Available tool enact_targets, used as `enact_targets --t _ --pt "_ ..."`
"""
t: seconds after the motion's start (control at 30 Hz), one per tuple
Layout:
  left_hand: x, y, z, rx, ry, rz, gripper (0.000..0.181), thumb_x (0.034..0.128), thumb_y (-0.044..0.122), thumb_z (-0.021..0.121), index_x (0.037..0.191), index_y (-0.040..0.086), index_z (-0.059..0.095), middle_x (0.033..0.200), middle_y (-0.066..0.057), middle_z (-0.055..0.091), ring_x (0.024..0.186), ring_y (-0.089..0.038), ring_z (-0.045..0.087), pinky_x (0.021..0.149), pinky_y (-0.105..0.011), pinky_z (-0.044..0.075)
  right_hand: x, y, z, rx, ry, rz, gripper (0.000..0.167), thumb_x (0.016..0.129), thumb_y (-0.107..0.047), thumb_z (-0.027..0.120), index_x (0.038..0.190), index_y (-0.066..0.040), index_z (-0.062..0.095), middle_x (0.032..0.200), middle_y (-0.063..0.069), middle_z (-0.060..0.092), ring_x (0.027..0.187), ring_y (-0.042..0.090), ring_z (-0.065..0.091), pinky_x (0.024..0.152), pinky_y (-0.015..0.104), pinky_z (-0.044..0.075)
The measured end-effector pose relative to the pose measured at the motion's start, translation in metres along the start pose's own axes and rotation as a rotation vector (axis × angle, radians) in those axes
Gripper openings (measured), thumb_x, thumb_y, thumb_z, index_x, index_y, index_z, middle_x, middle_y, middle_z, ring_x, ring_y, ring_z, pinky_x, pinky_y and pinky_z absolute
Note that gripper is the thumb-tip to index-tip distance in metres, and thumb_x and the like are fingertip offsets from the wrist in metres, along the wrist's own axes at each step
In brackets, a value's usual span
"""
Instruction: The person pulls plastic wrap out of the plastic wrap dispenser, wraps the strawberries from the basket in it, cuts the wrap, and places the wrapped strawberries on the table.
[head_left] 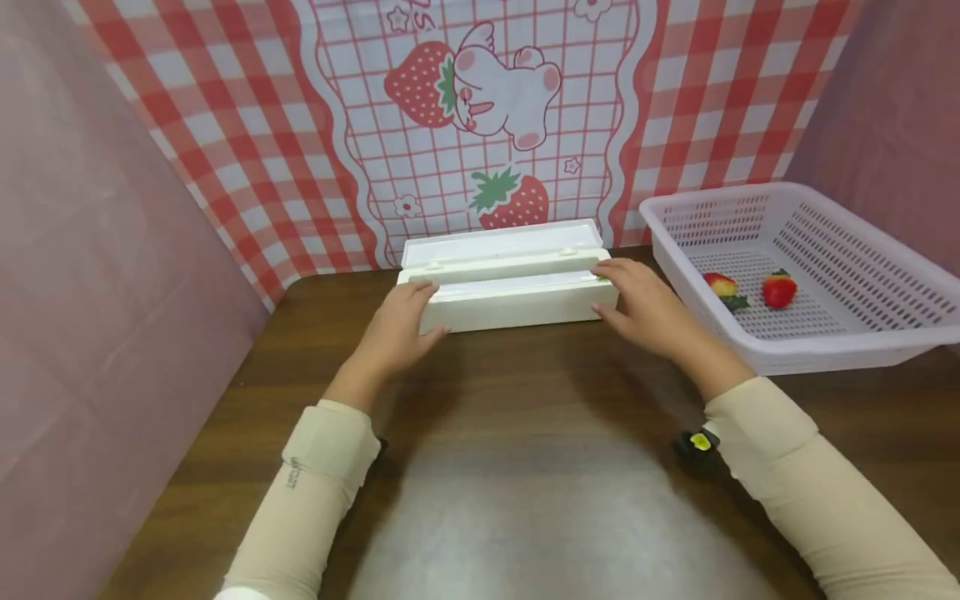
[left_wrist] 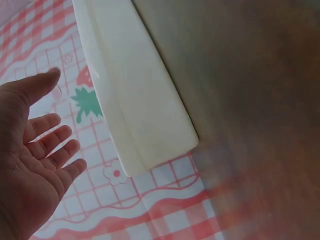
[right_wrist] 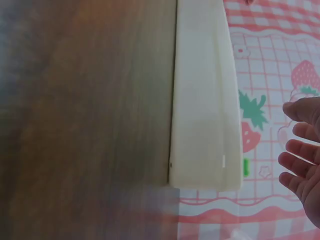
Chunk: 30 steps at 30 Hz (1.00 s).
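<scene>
A long, narrow white box lies at the back of the table, its hinged lid raised against the cloth behind. My left hand is at the box's left end, and my right hand is at its right end. In the left wrist view, the left hand has relaxed, spread fingers. The right wrist view shows the right hand with loosely extended fingers. Neither hand grips anything; whether fingertips touch the box I cannot tell. A small green spot shows at the box's right end. The box's inside is mostly hidden.
On the right stands a white slotted plastic basket. Inside it are a red-and-yellow fruit-like piece and a red strawberry-like piece, both with green leaves. A checked strawberry-print cloth hangs behind the brown wooden table.
</scene>
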<state>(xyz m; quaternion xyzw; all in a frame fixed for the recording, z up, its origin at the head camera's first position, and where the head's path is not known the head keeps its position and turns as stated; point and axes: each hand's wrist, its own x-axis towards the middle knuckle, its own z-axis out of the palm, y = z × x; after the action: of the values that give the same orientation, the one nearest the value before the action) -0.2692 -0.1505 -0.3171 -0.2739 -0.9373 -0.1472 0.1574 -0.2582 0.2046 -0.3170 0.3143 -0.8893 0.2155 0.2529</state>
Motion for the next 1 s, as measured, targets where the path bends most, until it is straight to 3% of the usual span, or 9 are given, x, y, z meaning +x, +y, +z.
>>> enact_targets --t 0.13,0.27,0.47,0.7,0.87,1.0 --pt "0.014 -0.011 0.001 -0.043 0.017 -0.022 0.052 0.0908 0.019 0.069 0.131 -0.009 0.053 0.136 -0.025 0.052 0.129 -0.039 0.044 0.111 -0.046 0.031 0.009 0.014 0.009 0.011 -0.008 0.065 0.042 0.082 -0.001 0.073 0.12 0.012 0.058 0.12 0.03 0.058 0.115 0.044 0.051 0.102 0.055 0.037" --pt "0.03 -0.022 0.001 -0.048 -0.004 -0.046 0.042 0.0925 0.01 0.063 0.129 -0.009 0.055 0.132 -0.025 0.055 0.127 -0.039 0.046 0.111 -0.045 0.032 0.018 0.026 0.017 0.027 -0.042 0.137 0.037 0.086 -0.001 0.068 0.12 0.011 0.059 0.121 0.03 0.058 0.116 0.044 0.05 0.103 0.055 0.036" --pt "0.051 -0.036 0.003 -0.068 -0.113 -0.128 0.039 0.088 -0.004 0.053 0.127 -0.005 0.06 0.129 -0.023 0.059 0.125 -0.038 0.049 0.109 -0.044 0.035 0.037 0.037 0.026 0.059 -0.108 0.22 0.033 0.088 0.002 0.061 0.118 0.013 0.06 0.119 0.032 0.059 0.114 0.045 0.052 0.101 0.054 0.038" --pt "0.072 -0.048 -0.004 -0.064 -0.244 -0.185 0.042 0.0784 -0.007 0.054 0.118 -0.004 0.067 0.119 -0.02 0.065 0.115 -0.036 0.058 0.099 -0.044 0.046 0.06 0.051 0.022 0.048 -0.235 0.32 0.034 0.083 0.001 0.055 0.114 0.012 0.063 0.109 0.029 0.064 0.104 0.041 0.058 0.093 0.053 0.045" --pt "0.084 -0.052 -0.012 -0.123 -0.295 -0.234 0.032 0.0782 -0.006 0.061 0.108 -0.003 0.072 0.106 -0.019 0.069 0.101 -0.032 0.062 0.089 -0.042 0.051 0.073 0.062 0.016 -0.004 -0.331 0.326 0.031 0.081 -0.003 0.06 0.109 0.01 0.066 0.103 0.024 0.066 0.097 0.037 0.061 0.088 0.051 0.048" --pt "0.088 -0.052 -0.014 -0.115 -0.317 -0.228 0.023 0.0771 -0.006 0.067 0.099 -0.003 0.074 0.097 -0.016 0.071 0.093 -0.028 0.065 0.085 -0.037 0.053 0.08 0.06 0.015 -0.02 -0.392 0.319 0.026 0.081 -0.005 0.063 0.103 0.007 0.07 0.098 0.021 0.068 0.091 0.034 0.061 0.083 0.049 0.05"
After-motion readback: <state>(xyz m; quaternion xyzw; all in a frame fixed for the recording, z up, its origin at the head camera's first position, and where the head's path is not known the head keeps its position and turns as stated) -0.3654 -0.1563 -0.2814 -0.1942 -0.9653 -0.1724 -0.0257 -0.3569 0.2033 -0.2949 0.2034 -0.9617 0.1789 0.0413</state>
